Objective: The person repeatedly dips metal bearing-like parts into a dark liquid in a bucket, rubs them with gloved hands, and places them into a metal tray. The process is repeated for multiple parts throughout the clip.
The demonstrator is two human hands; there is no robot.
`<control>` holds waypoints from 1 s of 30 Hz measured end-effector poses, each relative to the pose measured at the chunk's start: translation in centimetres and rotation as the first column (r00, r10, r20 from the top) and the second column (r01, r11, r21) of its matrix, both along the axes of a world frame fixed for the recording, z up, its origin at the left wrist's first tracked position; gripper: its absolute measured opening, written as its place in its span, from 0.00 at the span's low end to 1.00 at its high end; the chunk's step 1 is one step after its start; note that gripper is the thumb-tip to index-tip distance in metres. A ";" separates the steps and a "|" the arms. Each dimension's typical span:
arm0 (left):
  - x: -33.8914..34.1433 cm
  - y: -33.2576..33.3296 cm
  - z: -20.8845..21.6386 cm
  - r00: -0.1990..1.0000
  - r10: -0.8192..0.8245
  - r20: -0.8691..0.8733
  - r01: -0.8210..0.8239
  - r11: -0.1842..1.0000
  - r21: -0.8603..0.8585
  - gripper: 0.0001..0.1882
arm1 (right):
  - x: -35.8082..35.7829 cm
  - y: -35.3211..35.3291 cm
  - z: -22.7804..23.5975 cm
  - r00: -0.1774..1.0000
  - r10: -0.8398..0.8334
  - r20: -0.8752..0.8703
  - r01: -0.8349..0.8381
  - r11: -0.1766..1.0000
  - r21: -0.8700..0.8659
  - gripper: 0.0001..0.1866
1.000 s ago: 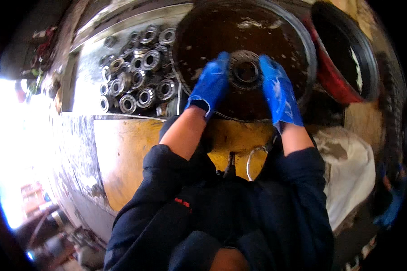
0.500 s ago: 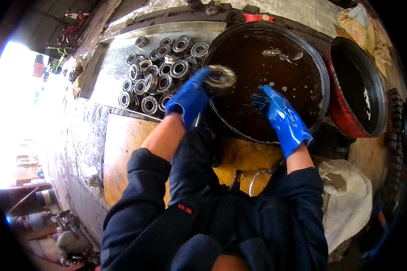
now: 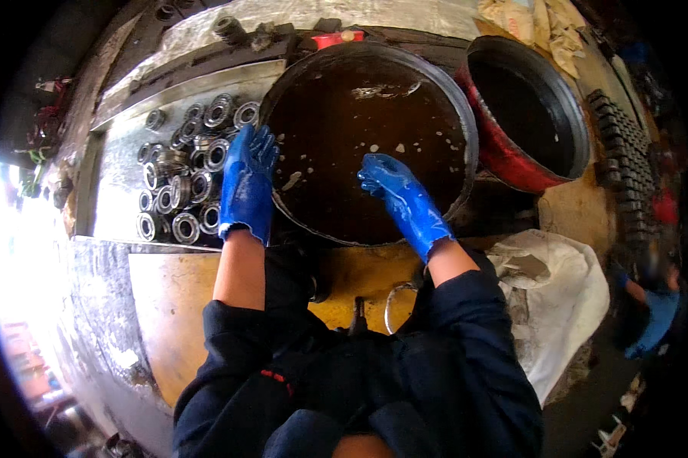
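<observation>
My left hand [image 3: 249, 182], in a blue rubber glove, is open at the left rim of a wide round pan [image 3: 472, 136] of dark brown liquid. Its fingers are stretched out and no bearing shows in it. Beside it, a heap of steel ball bearings [image 3: 180, 189] lies on a metal tray [image 3: 119, 153]. My right hand [image 3: 401, 192], gloved the same way, hangs over the near part of the pan. Its fingers are curled closed, and whatever they may hold is hidden. Pale flecks and foam [image 3: 386, 91] float on the liquid.
Right of the pan stands a red-sided round tub [image 3: 504, 137] with a dark inside. Beyond it are rows of dark metal parts [image 3: 625, 156]. A white sack [image 3: 550, 282] lies near my right arm. Another person [image 3: 655, 309] is at the far right edge.
The bearing in my left hand has gone from it, and that hand has opened. My right hand's fingers have curled. The whole view has shifted, moving the scene leftward.
</observation>
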State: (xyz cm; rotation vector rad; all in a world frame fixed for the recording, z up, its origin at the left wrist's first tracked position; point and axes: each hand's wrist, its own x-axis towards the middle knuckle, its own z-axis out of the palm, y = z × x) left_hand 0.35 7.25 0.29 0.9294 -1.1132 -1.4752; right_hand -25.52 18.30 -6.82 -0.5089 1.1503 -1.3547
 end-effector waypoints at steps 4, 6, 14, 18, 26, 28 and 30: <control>-1.6 -0.6 -1.3 0.999 0.003 -0.045 0.003 0.993 0.122 0.28 | -2.7 -3.1 -8.0 0.896 0.199 -0.396 -0.110 0.966 0.236 0.28; -2.8 -1.6 -0.7 0.963 0.006 -0.269 0.031 0.990 0.134 0.28 | -5.1 -2.4 -13.1 0.836 0.208 -0.508 -0.039 0.946 0.322 0.29; -2.9 -3.2 0.0 0.953 0.015 -0.302 0.017 0.995 0.103 0.26 | -7.0 -11.0 -4.9 -0.113 0.216 -0.970 -0.142 0.963 0.231 0.32; -2.7 -5.6 -2.4 0.903 0.045 -0.426 0.045 0.979 0.197 0.28 | -5.4 -19.5 -0.8 -0.408 0.471 -0.782 0.043 0.865 0.499 0.37; -3.9 -7.1 -3.0 0.871 0.162 -0.463 0.061 0.901 0.430 0.27 | -4.3 -30.6 -6.1 -0.651 0.439 -0.619 -0.080 0.771 0.632 0.40; -3.6 -6.7 -3.0 0.882 0.146 -0.448 0.066 0.904 0.423 0.26 | -3.2 -32.0 -6.8 -0.576 0.545 -0.609 0.011 0.750 0.661 0.35; -4.4 -7.8 -0.7 0.879 0.265 -0.396 0.063 0.759 0.648 0.26 | -4.5 -32.7 -8.4 -0.554 0.541 -0.633 0.041 0.777 0.628 0.32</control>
